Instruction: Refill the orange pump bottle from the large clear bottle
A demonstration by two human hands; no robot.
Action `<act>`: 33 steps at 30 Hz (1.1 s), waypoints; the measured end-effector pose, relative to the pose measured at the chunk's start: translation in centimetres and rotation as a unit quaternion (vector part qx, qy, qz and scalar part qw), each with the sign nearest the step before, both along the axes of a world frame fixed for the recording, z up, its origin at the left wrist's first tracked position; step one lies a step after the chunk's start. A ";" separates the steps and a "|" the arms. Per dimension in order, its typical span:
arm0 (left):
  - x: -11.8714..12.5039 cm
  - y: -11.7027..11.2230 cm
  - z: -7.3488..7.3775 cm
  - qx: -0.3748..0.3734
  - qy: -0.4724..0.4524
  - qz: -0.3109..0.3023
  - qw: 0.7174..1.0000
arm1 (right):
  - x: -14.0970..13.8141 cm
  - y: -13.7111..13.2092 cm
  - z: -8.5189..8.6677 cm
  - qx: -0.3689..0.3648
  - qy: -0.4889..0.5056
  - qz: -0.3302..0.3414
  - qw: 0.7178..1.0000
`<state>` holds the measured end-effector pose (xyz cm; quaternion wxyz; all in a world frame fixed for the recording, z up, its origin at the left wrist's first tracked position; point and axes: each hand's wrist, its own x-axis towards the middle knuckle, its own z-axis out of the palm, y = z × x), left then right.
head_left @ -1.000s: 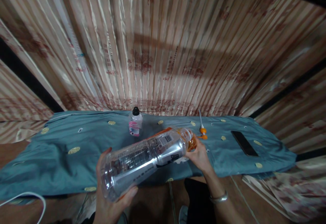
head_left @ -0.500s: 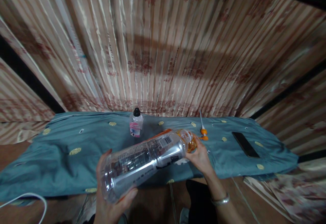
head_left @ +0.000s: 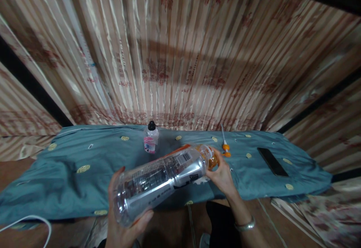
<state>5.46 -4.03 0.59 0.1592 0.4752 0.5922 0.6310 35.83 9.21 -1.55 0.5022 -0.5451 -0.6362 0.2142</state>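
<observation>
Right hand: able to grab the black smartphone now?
Probably not: right hand is holding a translucent orange container by the silver-labelled bottle, though nothing visible blocks the way to the smartphone.

Can't read any word or number. On large clear plastic bottle with silver label [head_left: 175, 180], tilted in my grip: black-and-white barcode [head_left: 184, 158] toward neck end, digits too small for me; rows of tiny print [head_left: 149, 175] along side, blurred; dark lettering [head_left: 194, 177] on silver part, illegible. Small clear bottle with black cap [head_left: 151, 137]: pink label [head_left: 149, 145], its wording unclear. Pleated beige curtain with red print [head_left: 175, 33]: columns of small characters [head_left: 191, 70], unreadable.
</observation>
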 end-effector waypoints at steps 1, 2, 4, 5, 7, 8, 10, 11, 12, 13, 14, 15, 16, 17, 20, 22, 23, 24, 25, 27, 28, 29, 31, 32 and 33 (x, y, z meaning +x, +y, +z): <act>-0.1 0.0 -0.1 0.000 0.007 -0.001 1.000 | -0.1 0.0 0.1 -0.001 0.001 0.002 1.000; -0.1 0.0 -0.1 -0.001 0.009 0.001 1.000 | -0.1 0.0 0.1 -0.002 0.002 0.002 1.000; 0.1 0.1 0.1 -0.005 -0.009 0.009 1.000 | -0.2 0.0 0.3 -0.005 0.008 0.003 1.000; 0.3 0.1 0.2 -0.005 -0.021 0.012 1.000 | -0.2 -0.1 0.3 -0.006 0.011 0.003 1.000; 0.6 0.0 0.6 -0.004 -0.038 0.011 0.999 | -0.3 -0.1 0.4 -0.009 0.016 0.003 1.000; 0.7 0.0 0.7 -0.004 -0.042 0.009 0.999 | -0.4 -0.2 0.4 -0.011 0.019 0.002 1.000; 0.8 0.0 0.8 -0.007 -0.044 0.009 0.999 | -0.5 -0.2 0.4 -0.015 0.023 -0.002 1.000; 0.8 0.0 0.8 -0.008 -0.043 0.011 0.999 | -0.5 -0.3 0.4 -0.018 0.026 -0.005 0.999; 0.8 0.0 0.8 -0.009 -0.042 0.013 0.999 | -0.6 -0.3 0.4 -0.020 0.028 -0.010 0.999; 0.7 0.0 0.8 -0.010 -0.040 0.014 0.999 | -0.7 -0.3 0.3 -0.023 0.030 -0.015 0.999; 0.7 0.0 0.8 -0.009 -0.040 0.014 0.999 | -0.7 -0.3 0.3 -0.024 0.031 -0.021 0.999; 0.7 0.0 0.9 -0.009 -0.041 0.013 0.999 | -0.8 -0.2 0.2 -0.023 0.033 -0.027 0.999; 0.7 0.0 0.9 -0.010 -0.043 0.011 0.999 | -0.8 -0.2 0.2 -0.023 0.037 -0.030 0.999; 0.7 0.0 0.9 -0.011 -0.047 0.009 0.999 | -0.9 -0.2 0.2 -0.022 0.040 -0.032 0.998; 0.8 -0.1 1.1 -0.020 -0.060 0.008 0.998 | -1.0 -0.2 0.1 -0.020 0.051 -0.028 0.998; 0.9 -0.1 1.1 -0.024 -0.061 0.012 0.998 | -1.1 -0.1 0.0 -0.019 0.055 -0.025 0.998; 0.9 -0.2 1.1 -0.024 -0.060 0.012 0.998 | -1.1 -0.1 0.0 -0.017 0.056 -0.027 0.998; 0.8 -0.2 1.1 -0.024 -0.061 0.009 0.998 | -1.1 -0.1 -0.1 -0.015 0.055 -0.030 0.998; 0.8 -0.2 1.1 -0.024 -0.062 0.006 0.998 | -1.2 -0.1 -0.1 -0.011 0.055 -0.033 0.998; 0.7 -0.2 1.0 -0.028 -0.068 0.002 0.997 | -1.2 0.0 -0.2 -0.004 0.053 -0.038 0.998; 0.6 -0.2 1.0 -0.030 -0.069 0.003 0.997 | -1.2 0.0 -0.2 -0.001 0.054 -0.038 0.998; 0.6 -0.1 1.0 -0.030 -0.067 0.007 0.997 | -1.3 0.0 -0.2 -0.001 0.057 -0.036 0.998; 0.6 -0.1 0.9 -0.026 -0.060 0.016 0.998 | -1.3 0.0 -0.2 -0.004 0.064 -0.030 0.997; 0.6 -0.1 0.9 -0.023 -0.059 0.016 0.998 | -1.4 0.0 -0.2 -0.006 0.068 -0.029 0.997; 0.6 -0.1 0.8 -0.022 -0.058 0.014 0.998 | -1.4 0.1 -0.3 -0.009 0.073 -0.028 0.997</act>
